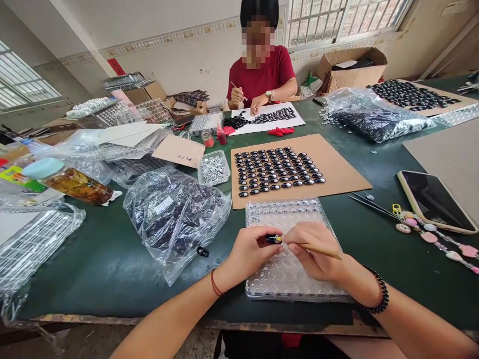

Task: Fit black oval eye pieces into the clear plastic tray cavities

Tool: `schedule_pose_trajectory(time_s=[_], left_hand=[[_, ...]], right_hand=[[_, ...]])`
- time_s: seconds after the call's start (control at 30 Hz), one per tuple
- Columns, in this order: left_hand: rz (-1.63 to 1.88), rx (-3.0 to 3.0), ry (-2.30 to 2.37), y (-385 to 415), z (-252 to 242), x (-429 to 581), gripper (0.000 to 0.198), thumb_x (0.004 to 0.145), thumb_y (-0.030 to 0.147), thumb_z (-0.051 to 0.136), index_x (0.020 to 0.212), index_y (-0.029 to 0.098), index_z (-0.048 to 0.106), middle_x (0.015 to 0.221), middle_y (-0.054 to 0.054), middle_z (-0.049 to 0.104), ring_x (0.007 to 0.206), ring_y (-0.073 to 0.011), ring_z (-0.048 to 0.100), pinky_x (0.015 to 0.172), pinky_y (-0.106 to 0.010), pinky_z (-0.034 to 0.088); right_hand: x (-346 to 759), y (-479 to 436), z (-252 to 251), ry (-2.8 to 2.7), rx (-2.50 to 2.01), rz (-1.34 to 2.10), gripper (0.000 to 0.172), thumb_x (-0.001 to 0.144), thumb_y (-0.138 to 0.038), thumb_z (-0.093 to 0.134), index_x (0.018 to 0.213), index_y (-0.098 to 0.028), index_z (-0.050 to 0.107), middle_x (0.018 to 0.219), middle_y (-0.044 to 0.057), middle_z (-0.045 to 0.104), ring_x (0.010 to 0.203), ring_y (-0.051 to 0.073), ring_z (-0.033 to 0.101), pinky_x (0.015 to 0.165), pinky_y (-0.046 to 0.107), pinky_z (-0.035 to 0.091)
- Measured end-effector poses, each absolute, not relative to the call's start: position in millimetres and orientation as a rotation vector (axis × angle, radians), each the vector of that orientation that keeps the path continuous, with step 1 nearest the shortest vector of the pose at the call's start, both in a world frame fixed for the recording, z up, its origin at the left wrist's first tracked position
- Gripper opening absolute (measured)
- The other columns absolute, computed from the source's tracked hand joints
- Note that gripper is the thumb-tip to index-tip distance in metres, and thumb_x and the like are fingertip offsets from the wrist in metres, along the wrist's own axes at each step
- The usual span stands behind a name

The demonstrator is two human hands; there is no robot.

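My left hand (249, 252) is closed, pinching a small black oval piece (272, 239) between thumb and fingers. My right hand (312, 249) is closed on a thin wooden stick (322, 252) whose tip touches that piece. Both hands hover over a clear plastic blister tray (262, 212) with rows of round pockets. Just beyond it a brown cardboard sheet (344, 169) carries several rows of black oval pieces (279, 169). One loose black piece (202, 252) lies on the green table to the left.
Clear bags of black pieces (174, 214) lie at left, beside a small tub of shiny stones (214, 168). A phone (436, 199), tweezers (368, 204) and a bead chain (437, 239) lie at right. Across the table a person in a red shirt (262, 75) works on a white sheet.
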State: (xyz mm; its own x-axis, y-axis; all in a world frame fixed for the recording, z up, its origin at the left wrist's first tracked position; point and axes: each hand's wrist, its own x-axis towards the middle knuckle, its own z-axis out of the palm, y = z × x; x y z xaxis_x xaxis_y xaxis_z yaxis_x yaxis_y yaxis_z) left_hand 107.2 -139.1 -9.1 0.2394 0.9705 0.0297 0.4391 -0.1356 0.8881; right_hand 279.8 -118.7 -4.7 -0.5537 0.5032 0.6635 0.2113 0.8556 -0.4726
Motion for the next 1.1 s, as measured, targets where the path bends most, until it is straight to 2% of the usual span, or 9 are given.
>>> schedule_pose_trajectory(time_s=[0.43, 0.67, 0.77, 0.93, 1.0, 1.1], left_hand=[[0.861, 1.657, 1.339, -140.6, -10.0, 109.1, 0.024, 0.067, 0.025, 0.068, 0.089, 0.016, 0.07, 0.077, -0.003, 0.071, 0.061, -0.0133, 0.06, 0.057, -0.021, 0.046], [0.861, 1.569, 1.315, -142.2, -5.4, 109.5, 0.021, 0.074, 0.023, 0.06, 0.091, 0.015, 0.069, 0.085, -0.005, 0.07, 0.07, -0.0153, 0.062, 0.065, -0.024, 0.048], [0.856, 1.485, 1.308, -142.8, -4.5, 109.8, 0.021, 0.073, 0.025, 0.061, 0.089, 0.012, 0.069, 0.081, -0.007, 0.07, 0.064, -0.0151, 0.061, 0.059, -0.024, 0.048], [0.838, 1.45, 1.266, -144.2, -2.0, 110.3, 0.024, 0.073, 0.03, 0.063, 0.087, 0.012, 0.069, 0.073, -0.007, 0.068, 0.055, -0.0126, 0.058, 0.051, -0.022, 0.045], [0.829, 1.476, 1.257, -144.7, -0.3, 109.6, 0.027, 0.074, 0.033, 0.061, 0.092, 0.014, 0.068, 0.071, -0.005, 0.068, 0.053, -0.012, 0.057, 0.051, -0.021, 0.045], [0.88, 1.597, 1.275, -145.0, 1.0, 107.4, 0.031, 0.074, 0.036, 0.062, 0.098, 0.018, 0.068, 0.078, -0.004, 0.07, 0.056, -0.0126, 0.058, 0.055, -0.023, 0.045]], right_hand=[[280.1, -118.8, -5.3, -2.214, -0.488, 0.384, 0.013, 0.087, -0.015, 0.038, 0.083, -0.017, 0.05, 0.066, 0.003, 0.06, 0.056, 0.012, 0.051, 0.054, 0.026, 0.037], [278.6, -122.0, -6.4, -2.294, -0.493, 0.364, 0.011, 0.085, -0.011, 0.041, 0.084, -0.017, 0.05, 0.067, 0.003, 0.058, 0.06, 0.013, 0.05, 0.056, 0.026, 0.039], [278.3, -121.2, -7.2, -2.221, -0.544, 0.593, 0.013, 0.087, -0.015, 0.039, 0.081, -0.018, 0.05, 0.066, 0.003, 0.056, 0.059, 0.012, 0.051, 0.056, 0.026, 0.04], [281.3, -110.8, -3.4, -1.64, -0.794, 1.338, 0.032, 0.093, -0.031, 0.028, 0.068, -0.019, 0.045, 0.059, -0.002, 0.048, 0.048, 0.009, 0.048, 0.047, 0.023, 0.04], [281.6, -107.8, -1.5, -1.53, -0.907, 1.396, 0.034, 0.092, -0.036, 0.033, 0.065, -0.018, 0.044, 0.059, -0.002, 0.047, 0.045, 0.008, 0.046, 0.045, 0.022, 0.039], [278.6, -107.6, 0.4, -1.697, -1.068, 1.35, 0.019, 0.084, -0.034, 0.05, 0.076, -0.017, 0.055, 0.07, 0.0, 0.056, 0.06, 0.011, 0.054, 0.055, 0.023, 0.045]])
